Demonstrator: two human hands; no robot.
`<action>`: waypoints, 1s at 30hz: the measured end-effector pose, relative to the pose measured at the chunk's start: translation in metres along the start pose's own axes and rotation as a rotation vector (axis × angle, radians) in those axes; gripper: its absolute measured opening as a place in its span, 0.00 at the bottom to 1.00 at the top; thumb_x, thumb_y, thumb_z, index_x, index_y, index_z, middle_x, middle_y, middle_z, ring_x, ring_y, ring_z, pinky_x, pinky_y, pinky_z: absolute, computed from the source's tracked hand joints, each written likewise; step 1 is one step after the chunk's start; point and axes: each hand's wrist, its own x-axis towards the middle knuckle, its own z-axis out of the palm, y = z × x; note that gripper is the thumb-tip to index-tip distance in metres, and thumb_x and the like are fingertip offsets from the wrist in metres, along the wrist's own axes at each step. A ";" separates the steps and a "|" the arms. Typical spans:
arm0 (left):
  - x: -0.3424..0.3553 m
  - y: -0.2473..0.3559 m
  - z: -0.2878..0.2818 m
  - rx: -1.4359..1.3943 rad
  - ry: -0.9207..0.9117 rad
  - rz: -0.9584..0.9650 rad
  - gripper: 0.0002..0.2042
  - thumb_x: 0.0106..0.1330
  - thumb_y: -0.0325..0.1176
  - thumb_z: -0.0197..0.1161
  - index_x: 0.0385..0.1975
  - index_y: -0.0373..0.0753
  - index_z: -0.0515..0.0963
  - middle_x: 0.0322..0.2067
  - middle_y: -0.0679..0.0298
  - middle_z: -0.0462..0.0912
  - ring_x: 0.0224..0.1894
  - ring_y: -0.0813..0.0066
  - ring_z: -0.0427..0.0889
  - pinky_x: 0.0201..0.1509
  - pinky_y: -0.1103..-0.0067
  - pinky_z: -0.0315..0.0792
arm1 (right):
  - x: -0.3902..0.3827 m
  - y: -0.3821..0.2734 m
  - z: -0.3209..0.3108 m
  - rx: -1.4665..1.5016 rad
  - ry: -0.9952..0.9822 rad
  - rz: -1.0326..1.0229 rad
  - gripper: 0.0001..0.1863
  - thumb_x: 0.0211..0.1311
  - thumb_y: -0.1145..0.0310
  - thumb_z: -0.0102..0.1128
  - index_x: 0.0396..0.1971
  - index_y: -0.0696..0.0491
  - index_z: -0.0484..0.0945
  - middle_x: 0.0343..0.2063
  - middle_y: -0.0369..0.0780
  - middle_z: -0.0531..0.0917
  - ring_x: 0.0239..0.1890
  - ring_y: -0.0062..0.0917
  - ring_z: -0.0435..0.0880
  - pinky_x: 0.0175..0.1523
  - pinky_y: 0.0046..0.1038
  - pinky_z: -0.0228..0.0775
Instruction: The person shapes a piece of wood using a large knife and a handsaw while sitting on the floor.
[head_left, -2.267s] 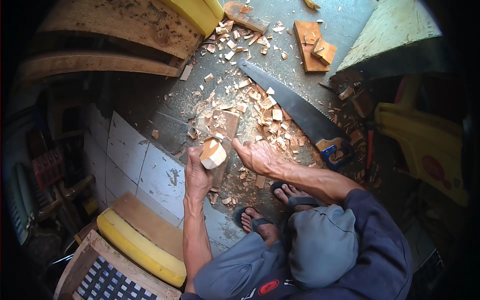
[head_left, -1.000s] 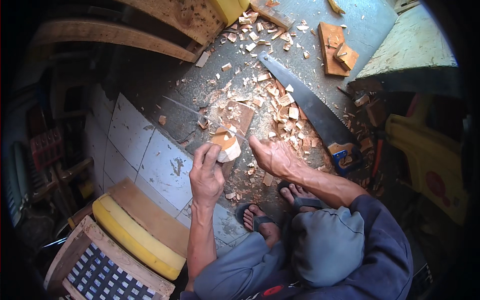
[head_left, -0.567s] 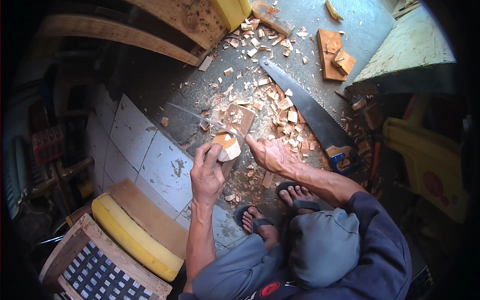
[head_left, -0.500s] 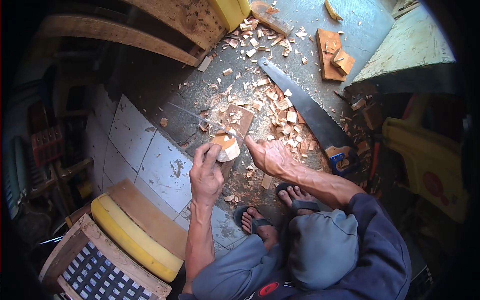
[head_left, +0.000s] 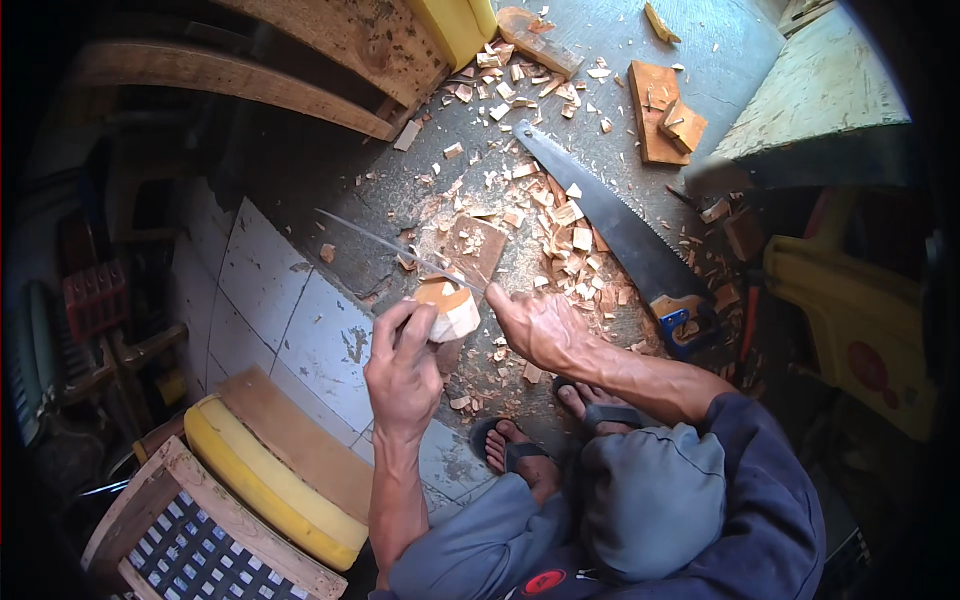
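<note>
My left hand (head_left: pixel 403 365) is closed round a small wooden block (head_left: pixel 458 318) with pale carved sides and an orange-brown top. My right hand (head_left: pixel 543 325) grips the near end of a long, thin metal blade (head_left: pixel 385 242); its handle is hidden in the fist. The blade runs toward the far left and passes across the block's upper edge, seemingly touching it. I cannot make out whether it is a file or a knife. Below and beyond the block, a brown wooden board (head_left: pixel 478 243) lies on the floor, dusted with shavings.
A handsaw (head_left: pixel 610 200) with a blue-and-wood handle lies right of many wood chips (head_left: pixel 575 245). Farther off are nailed wood pieces (head_left: pixel 655 115) and another wood piece (head_left: pixel 540 42). A yellow-edged wooden chair (head_left: pixel 275 485) stands at lower left; white tiles (head_left: pixel 265 260) border the floor.
Both hands, the block and the blade have shifted slightly left in the picture. The blade's far tip reaches farther left. Both grips stay the same.
</note>
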 end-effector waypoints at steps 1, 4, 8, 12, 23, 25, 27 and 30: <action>-0.002 0.000 0.003 -0.004 -0.029 -0.017 0.24 0.56 0.11 0.56 0.53 0.38 0.79 0.49 0.53 0.81 0.51 0.56 0.84 0.55 0.70 0.79 | -0.003 0.009 0.009 0.051 0.009 -0.012 0.08 0.69 0.71 0.48 0.46 0.51 0.67 0.23 0.55 0.83 0.24 0.52 0.85 0.25 0.52 0.73; 0.013 -0.007 0.018 -0.052 -0.009 -0.023 0.23 0.57 0.11 0.56 0.52 0.38 0.79 0.49 0.52 0.81 0.52 0.54 0.83 0.57 0.69 0.77 | 0.012 0.035 0.007 0.068 0.099 -0.044 0.08 0.69 0.71 0.47 0.45 0.53 0.67 0.22 0.56 0.82 0.22 0.53 0.84 0.25 0.54 0.72; 0.008 0.003 0.010 -0.040 -0.034 -0.001 0.22 0.58 0.12 0.57 0.53 0.37 0.79 0.50 0.52 0.81 0.52 0.53 0.83 0.57 0.68 0.77 | 0.003 0.021 0.002 0.074 0.046 0.012 0.08 0.69 0.71 0.47 0.45 0.54 0.67 0.22 0.55 0.82 0.24 0.55 0.84 0.25 0.53 0.71; 0.016 0.009 0.006 0.014 -0.055 0.030 0.23 0.59 0.12 0.55 0.54 0.38 0.78 0.52 0.50 0.81 0.55 0.49 0.83 0.59 0.66 0.76 | 0.002 0.031 0.009 -0.019 0.013 0.000 0.09 0.68 0.72 0.48 0.46 0.53 0.68 0.19 0.54 0.81 0.22 0.54 0.83 0.25 0.54 0.71; 0.021 -0.017 0.026 0.002 0.041 0.009 0.24 0.58 0.12 0.55 0.56 0.36 0.80 0.50 0.52 0.83 0.52 0.53 0.84 0.58 0.68 0.77 | 0.036 0.073 0.034 -0.049 0.167 -0.040 0.07 0.72 0.74 0.40 0.45 0.56 0.67 0.14 0.50 0.78 0.16 0.43 0.81 0.19 0.47 0.71; 0.027 -0.019 0.002 0.071 0.024 -0.002 0.24 0.58 0.13 0.56 0.56 0.36 0.79 0.50 0.50 0.82 0.52 0.50 0.84 0.59 0.67 0.77 | 0.041 0.061 0.026 -0.062 0.134 -0.060 0.06 0.70 0.74 0.42 0.41 0.56 0.69 0.13 0.47 0.76 0.15 0.40 0.80 0.17 0.44 0.70; 0.026 -0.014 -0.004 0.129 0.055 -0.018 0.23 0.58 0.14 0.58 0.56 0.35 0.79 0.48 0.50 0.82 0.51 0.50 0.83 0.58 0.67 0.78 | 0.040 0.060 0.012 -0.004 0.119 -0.085 0.06 0.68 0.74 0.42 0.39 0.56 0.69 0.11 0.44 0.73 0.13 0.40 0.77 0.18 0.43 0.70; 0.001 -0.007 -0.001 -0.054 0.154 -0.240 0.19 0.62 0.19 0.65 0.54 0.32 0.79 0.47 0.49 0.82 0.48 0.54 0.85 0.53 0.66 0.80 | 0.016 0.036 0.017 0.186 0.090 0.007 0.04 0.70 0.73 0.45 0.41 0.57 0.66 0.13 0.54 0.76 0.17 0.50 0.80 0.21 0.50 0.67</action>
